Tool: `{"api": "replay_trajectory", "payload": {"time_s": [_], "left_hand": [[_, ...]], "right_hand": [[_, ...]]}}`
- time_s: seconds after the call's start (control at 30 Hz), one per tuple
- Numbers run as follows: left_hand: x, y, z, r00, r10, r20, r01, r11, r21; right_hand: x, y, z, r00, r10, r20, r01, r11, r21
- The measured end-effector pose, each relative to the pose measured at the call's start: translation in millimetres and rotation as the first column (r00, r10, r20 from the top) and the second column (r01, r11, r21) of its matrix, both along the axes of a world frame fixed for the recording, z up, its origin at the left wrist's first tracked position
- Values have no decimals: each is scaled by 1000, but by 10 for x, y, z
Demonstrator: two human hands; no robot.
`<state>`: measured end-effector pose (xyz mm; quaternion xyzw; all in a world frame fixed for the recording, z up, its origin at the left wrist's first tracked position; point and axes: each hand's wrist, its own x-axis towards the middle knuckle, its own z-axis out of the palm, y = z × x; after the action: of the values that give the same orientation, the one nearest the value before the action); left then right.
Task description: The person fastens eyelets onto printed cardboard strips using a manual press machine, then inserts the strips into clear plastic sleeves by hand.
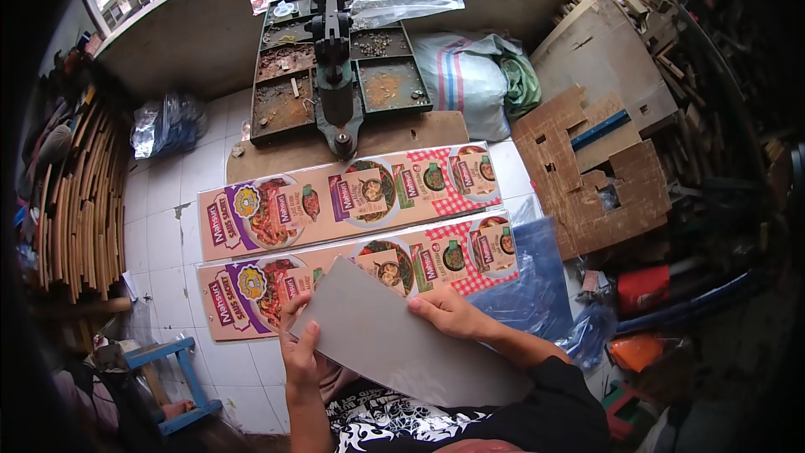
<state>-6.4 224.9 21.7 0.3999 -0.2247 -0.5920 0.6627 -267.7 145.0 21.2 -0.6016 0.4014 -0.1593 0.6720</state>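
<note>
A plain grey board is held tilted in front of my body, its narrow upper end over the nearer printed panel. My left hand grips its left edge with the thumb on top, while my right hand grips the right edge in the same way. The fingers beneath the board are hidden. Just beyond lies the nearer printed panel, showing food pictures and partly covered by the board. A similar printed panel lies parallel behind it, close to the base of the black press.
The black press stands on a wooden board amid a compartmented tray of small metal parts. Wood pieces stack at left near a blue stool frame. A white sack, cut-out board and blue plastic lie right.
</note>
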Motion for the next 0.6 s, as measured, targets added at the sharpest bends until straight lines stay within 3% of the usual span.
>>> {"api": "replay_trajectory", "payload": {"time_s": [0.13, 0.2, 0.27, 0.3, 0.4, 0.43, 0.6], "left_hand": [[2, -119, 58, 997, -19, 70, 17, 1000, 23], [-34, -241, 121, 990, -44, 137, 41, 999, 28], [-30, -426, 156, 970, -75, 231, 67, 997, 41], [-23, -525, 230, 974, -144, 173, 133, 988, 73], [17, -895, 316, 938, -262, 228, 250, 965, 81], [98, -1035, 495, 880, -400, 256, 359, 914, 191], [103, -1640, 350, 879, -433, 201, 413, 901, 132]], "right_hand": [[-14, -67, 107, 1000, 3, -15, -3, 999, 51], [-36, -85, 69, 996, -87, -23, 82, 984, -160], [-40, -148, 129, 980, -190, 64, 196, 975, -103], [-81, -199, 189, 981, -192, 21, 194, 976, -100], [-99, -372, 131, 957, -250, 150, 270, 954, -133], [-151, -446, 169, 957, -264, 122, 277, 956, -100], [-33, -817, 213, 926, -334, 177, 358, 925, -126]]}}
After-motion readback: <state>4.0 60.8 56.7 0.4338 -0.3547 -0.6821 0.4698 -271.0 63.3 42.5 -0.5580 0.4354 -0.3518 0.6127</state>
